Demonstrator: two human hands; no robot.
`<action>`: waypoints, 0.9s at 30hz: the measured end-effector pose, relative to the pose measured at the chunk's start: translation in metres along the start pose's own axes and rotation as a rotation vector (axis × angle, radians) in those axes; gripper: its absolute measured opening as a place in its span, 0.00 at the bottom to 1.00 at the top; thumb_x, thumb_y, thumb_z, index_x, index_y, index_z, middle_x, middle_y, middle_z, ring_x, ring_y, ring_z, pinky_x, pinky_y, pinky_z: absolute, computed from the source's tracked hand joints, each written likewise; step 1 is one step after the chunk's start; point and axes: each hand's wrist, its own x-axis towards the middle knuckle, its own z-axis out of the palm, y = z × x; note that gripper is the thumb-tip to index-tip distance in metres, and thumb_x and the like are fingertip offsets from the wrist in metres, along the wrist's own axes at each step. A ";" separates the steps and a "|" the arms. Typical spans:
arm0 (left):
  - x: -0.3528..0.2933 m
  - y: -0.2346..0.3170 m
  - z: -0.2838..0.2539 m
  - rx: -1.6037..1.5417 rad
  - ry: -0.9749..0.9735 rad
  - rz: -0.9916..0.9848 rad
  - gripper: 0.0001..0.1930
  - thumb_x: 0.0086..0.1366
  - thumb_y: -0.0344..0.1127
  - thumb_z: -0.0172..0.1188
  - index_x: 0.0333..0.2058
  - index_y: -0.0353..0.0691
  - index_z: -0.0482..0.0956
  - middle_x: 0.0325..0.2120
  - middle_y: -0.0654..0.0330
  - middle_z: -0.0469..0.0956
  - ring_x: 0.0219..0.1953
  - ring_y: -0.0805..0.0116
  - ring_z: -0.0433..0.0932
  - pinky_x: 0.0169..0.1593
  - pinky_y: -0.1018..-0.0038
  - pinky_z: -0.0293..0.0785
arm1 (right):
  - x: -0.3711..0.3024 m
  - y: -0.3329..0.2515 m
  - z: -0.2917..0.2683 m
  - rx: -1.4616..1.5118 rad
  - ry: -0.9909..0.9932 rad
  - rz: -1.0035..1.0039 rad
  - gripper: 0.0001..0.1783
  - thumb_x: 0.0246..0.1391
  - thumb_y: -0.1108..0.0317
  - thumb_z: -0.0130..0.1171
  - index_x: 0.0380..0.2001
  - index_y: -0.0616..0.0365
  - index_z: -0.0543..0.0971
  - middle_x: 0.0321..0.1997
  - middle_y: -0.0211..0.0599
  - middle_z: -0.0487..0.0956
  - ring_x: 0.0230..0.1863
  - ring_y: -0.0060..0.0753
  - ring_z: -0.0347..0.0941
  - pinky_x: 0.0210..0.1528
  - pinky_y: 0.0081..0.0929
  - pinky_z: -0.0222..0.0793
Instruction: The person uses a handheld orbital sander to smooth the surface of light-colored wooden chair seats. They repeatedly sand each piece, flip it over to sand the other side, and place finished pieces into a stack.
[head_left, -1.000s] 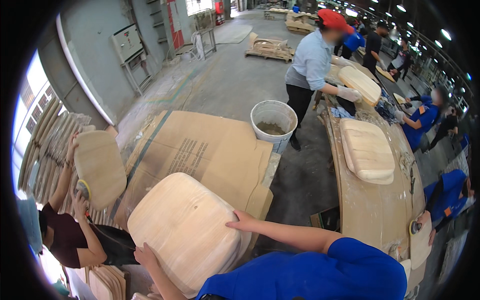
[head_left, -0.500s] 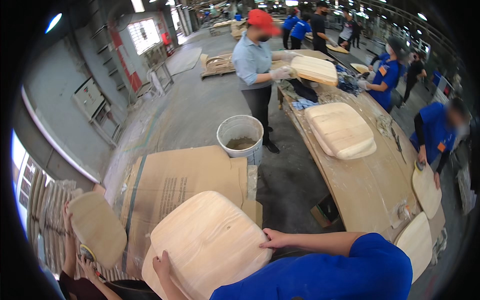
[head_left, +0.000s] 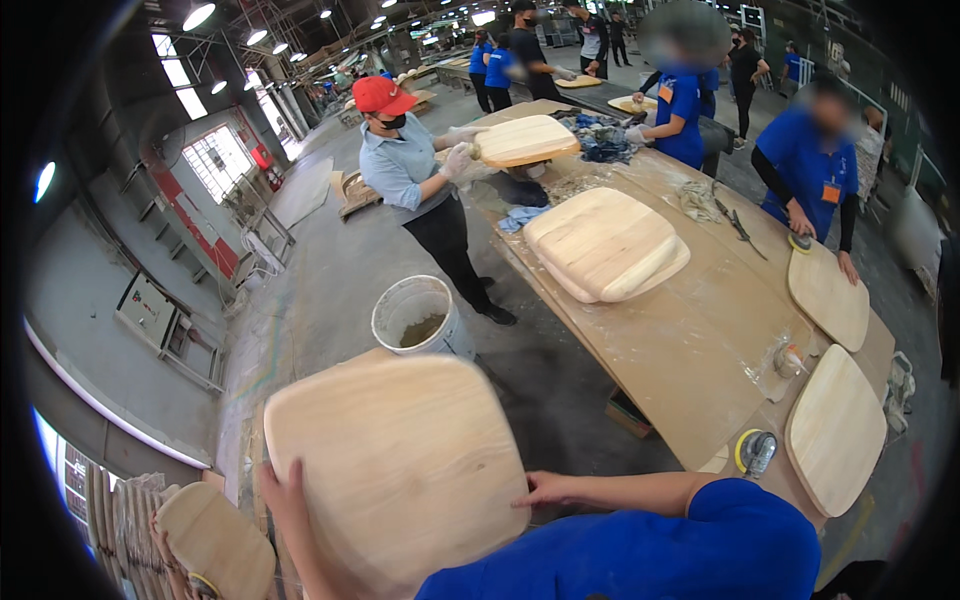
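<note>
Between my two hands is a pale, rounded-square wooden panel (head_left: pixel 400 460), tilted up in front of me. My left hand (head_left: pixel 288 500) grips its left edge, thumb lying on the top face. At the lower right edge my right hand (head_left: pixel 546 488) pinches the panel, thumb on top and fingers curled at the rim. Most of the cardboard beneath is hidden by the panel. To my right on the work table (head_left: pixel 690 400) lie another rounded panel (head_left: pixel 836 430) and a yellow-rimmed hand sander (head_left: pixel 757 452).
Two stacked panels (head_left: pixel 605 240) lie on the table. A worker in a red cap (head_left: pixel 383 95) holds a panel beside a white bucket (head_left: pixel 420 315). Another worker (head_left: pixel 815 160) sands at the right. Low on the left, someone holds a panel (head_left: pixel 215 540) near upright stacked panels (head_left: pixel 115 520).
My view has swung to the right, bringing the sander into sight. The panel in my hands has come up off the one beneath it, and my left hand has shifted along its left edge.
</note>
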 end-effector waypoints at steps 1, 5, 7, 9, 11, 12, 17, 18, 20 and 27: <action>0.004 0.044 0.014 -0.062 -0.020 0.053 0.19 0.55 0.33 0.66 0.42 0.29 0.72 0.37 0.51 0.77 0.41 0.62 0.75 0.48 0.70 0.70 | -0.011 -0.006 -0.012 0.049 0.099 -0.034 0.35 0.49 0.62 0.71 0.59 0.55 0.67 0.49 0.33 0.76 0.44 0.27 0.74 0.40 0.24 0.73; -0.014 0.190 0.069 -0.351 -0.157 0.367 0.23 0.49 0.31 0.70 0.43 0.31 0.73 0.35 0.54 0.78 0.39 0.66 0.76 0.47 0.72 0.71 | -0.073 -0.032 -0.086 0.381 0.240 -0.579 0.29 0.49 0.79 0.63 0.56 0.60 0.71 0.54 0.39 0.76 0.55 0.37 0.73 0.58 0.38 0.70; -0.032 0.245 0.102 -0.462 -0.198 0.500 0.27 0.45 0.34 0.75 0.43 0.32 0.74 0.34 0.55 0.79 0.38 0.67 0.77 0.45 0.72 0.73 | -0.122 -0.033 -0.121 0.369 0.462 -0.657 0.28 0.48 0.78 0.63 0.55 0.62 0.70 0.52 0.41 0.78 0.52 0.36 0.74 0.56 0.36 0.71; -0.052 0.291 0.139 -0.533 -0.230 0.665 0.32 0.41 0.40 0.79 0.43 0.33 0.74 0.34 0.55 0.80 0.36 0.66 0.77 0.43 0.72 0.74 | -0.181 -0.030 -0.155 0.329 0.686 -0.689 0.28 0.46 0.78 0.66 0.53 0.63 0.71 0.49 0.40 0.78 0.49 0.34 0.76 0.51 0.33 0.74; -0.074 0.329 0.177 -0.587 -0.280 0.820 0.35 0.37 0.45 0.80 0.42 0.34 0.75 0.32 0.55 0.79 0.33 0.65 0.78 0.40 0.72 0.74 | -0.244 -0.022 -0.184 0.268 0.890 -0.822 0.28 0.44 0.76 0.68 0.51 0.62 0.72 0.47 0.39 0.78 0.48 0.33 0.76 0.49 0.32 0.75; -0.086 0.346 0.196 -0.626 -0.312 0.884 0.35 0.36 0.46 0.81 0.41 0.34 0.75 0.31 0.55 0.79 0.32 0.65 0.78 0.39 0.72 0.74 | -0.271 -0.019 -0.196 0.245 1.036 -0.833 0.28 0.44 0.75 0.70 0.50 0.61 0.73 0.47 0.39 0.79 0.49 0.33 0.76 0.49 0.32 0.76; -0.137 0.415 0.280 -0.664 -0.500 1.138 0.36 0.33 0.49 0.80 0.39 0.35 0.76 0.26 0.56 0.78 0.27 0.63 0.77 0.33 0.72 0.73 | -0.380 -0.011 -0.207 -0.321 1.644 -0.848 0.30 0.40 0.68 0.74 0.48 0.59 0.73 0.45 0.38 0.78 0.49 0.34 0.75 0.50 0.33 0.72; -0.148 0.425 0.294 -0.648 -0.522 1.205 0.37 0.33 0.49 0.81 0.40 0.35 0.75 0.27 0.56 0.78 0.28 0.64 0.77 0.33 0.73 0.73 | -0.395 -0.013 -0.202 -0.437 1.754 -0.660 0.31 0.39 0.67 0.75 0.47 0.59 0.73 0.45 0.38 0.78 0.49 0.35 0.74 0.51 0.33 0.71; -0.170 0.443 0.320 -0.728 -0.512 1.324 0.31 0.35 0.50 0.78 0.34 0.37 0.76 0.24 0.56 0.75 0.25 0.57 0.75 0.29 0.68 0.71 | -0.409 -0.024 -0.185 -0.590 1.740 -0.640 0.33 0.39 0.67 0.76 0.49 0.59 0.71 0.47 0.40 0.77 0.49 0.35 0.74 0.52 0.34 0.70; -0.199 0.451 0.365 -0.701 -0.603 1.419 0.31 0.39 0.54 0.73 0.37 0.37 0.74 0.25 0.56 0.75 0.26 0.53 0.76 0.30 0.64 0.71 | -0.394 -0.071 -0.155 -0.605 1.751 -0.681 0.37 0.38 0.68 0.76 0.52 0.59 0.67 0.46 0.41 0.76 0.49 0.37 0.74 0.51 0.34 0.69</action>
